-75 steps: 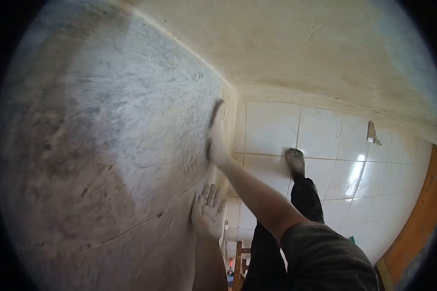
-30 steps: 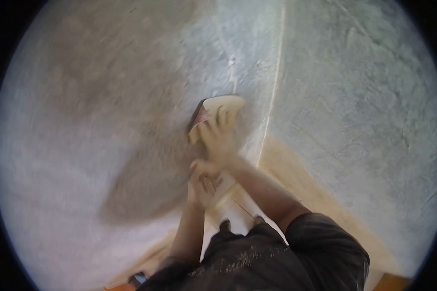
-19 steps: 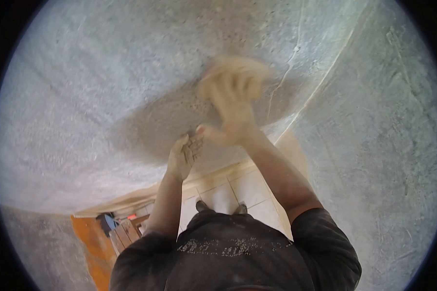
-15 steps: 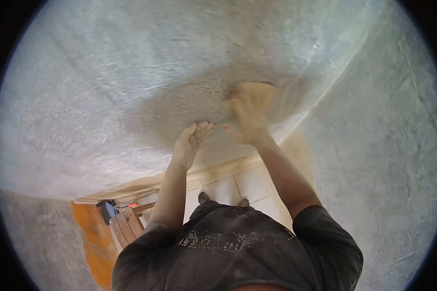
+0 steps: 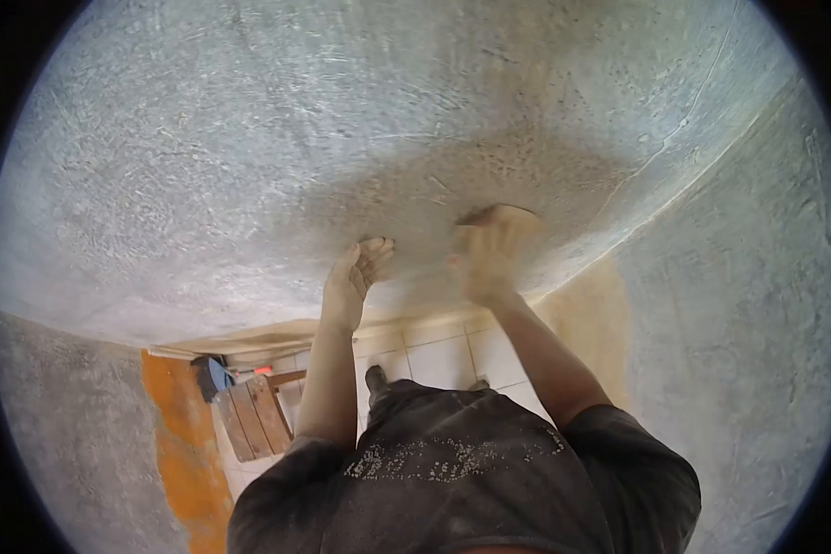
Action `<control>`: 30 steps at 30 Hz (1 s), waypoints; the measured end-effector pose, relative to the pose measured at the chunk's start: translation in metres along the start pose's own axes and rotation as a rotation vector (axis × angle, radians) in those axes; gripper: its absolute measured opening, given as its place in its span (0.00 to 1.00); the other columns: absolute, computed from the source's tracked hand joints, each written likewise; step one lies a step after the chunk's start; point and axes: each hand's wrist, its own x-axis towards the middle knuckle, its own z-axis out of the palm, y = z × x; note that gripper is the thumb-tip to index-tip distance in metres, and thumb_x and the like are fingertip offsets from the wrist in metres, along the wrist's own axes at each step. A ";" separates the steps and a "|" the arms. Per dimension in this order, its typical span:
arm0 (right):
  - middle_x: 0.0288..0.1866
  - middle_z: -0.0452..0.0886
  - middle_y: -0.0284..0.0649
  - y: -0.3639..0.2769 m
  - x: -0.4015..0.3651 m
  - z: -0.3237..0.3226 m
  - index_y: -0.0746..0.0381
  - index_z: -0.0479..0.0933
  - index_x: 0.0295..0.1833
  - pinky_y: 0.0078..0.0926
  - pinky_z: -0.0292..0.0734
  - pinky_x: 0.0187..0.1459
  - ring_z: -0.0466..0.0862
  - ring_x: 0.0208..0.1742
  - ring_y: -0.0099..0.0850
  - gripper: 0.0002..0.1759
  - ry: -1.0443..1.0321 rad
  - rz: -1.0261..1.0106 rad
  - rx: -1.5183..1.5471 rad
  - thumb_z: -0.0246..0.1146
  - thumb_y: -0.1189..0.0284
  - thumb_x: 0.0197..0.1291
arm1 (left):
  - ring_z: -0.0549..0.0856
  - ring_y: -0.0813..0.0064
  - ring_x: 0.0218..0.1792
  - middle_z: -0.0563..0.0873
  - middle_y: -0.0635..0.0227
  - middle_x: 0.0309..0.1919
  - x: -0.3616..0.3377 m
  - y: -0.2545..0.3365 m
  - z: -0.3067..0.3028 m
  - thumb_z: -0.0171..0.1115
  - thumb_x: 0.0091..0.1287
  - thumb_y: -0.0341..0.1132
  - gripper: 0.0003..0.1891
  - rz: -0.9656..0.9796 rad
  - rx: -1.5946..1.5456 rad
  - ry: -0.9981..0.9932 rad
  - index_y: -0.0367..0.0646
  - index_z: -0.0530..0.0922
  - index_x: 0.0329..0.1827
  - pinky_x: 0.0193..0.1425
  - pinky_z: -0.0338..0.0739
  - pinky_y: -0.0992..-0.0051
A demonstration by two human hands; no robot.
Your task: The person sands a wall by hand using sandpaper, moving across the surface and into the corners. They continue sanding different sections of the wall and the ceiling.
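Against the rough grey plastered wall [image 5: 203, 166], my right hand [image 5: 487, 268] presses a tan sheet with a dark underside, which looks like sandpaper [image 5: 519, 220]. Motion blurs this hand, and its fingers lie over the sheet. The sheet's upper edge curls a little off the surface. To the left, my left hand [image 5: 353, 272] holds nothing; its palm is partly turned to view and its fingers are loosely bent and apart. It hovers near the wall, and whether it touches cannot be told.
A second grey wall [image 5: 729, 305] meets this one at a corner on the right. Below are pale floor tiles [image 5: 439, 360], a small wooden stool [image 5: 254, 415] at lower left, and dark and blue items [image 5: 212, 379] beside it. Orange paint [image 5: 180, 443] covers a strip farther left.
My right hand has slid down the wall and slightly right with the sandpaper. My left hand has shifted slightly left, fingers a bit more curled. The view has tilted a little.
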 end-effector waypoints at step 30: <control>0.80 0.39 0.61 -0.121 -0.030 0.225 0.70 0.37 0.80 0.49 0.33 0.79 0.39 0.82 0.55 0.56 0.876 1.204 1.103 0.62 0.55 0.61 | 0.70 0.64 0.71 0.73 0.64 0.70 0.071 -0.074 -0.145 0.48 0.75 0.47 0.27 -0.773 0.416 -0.503 0.40 0.68 0.71 0.71 0.64 0.63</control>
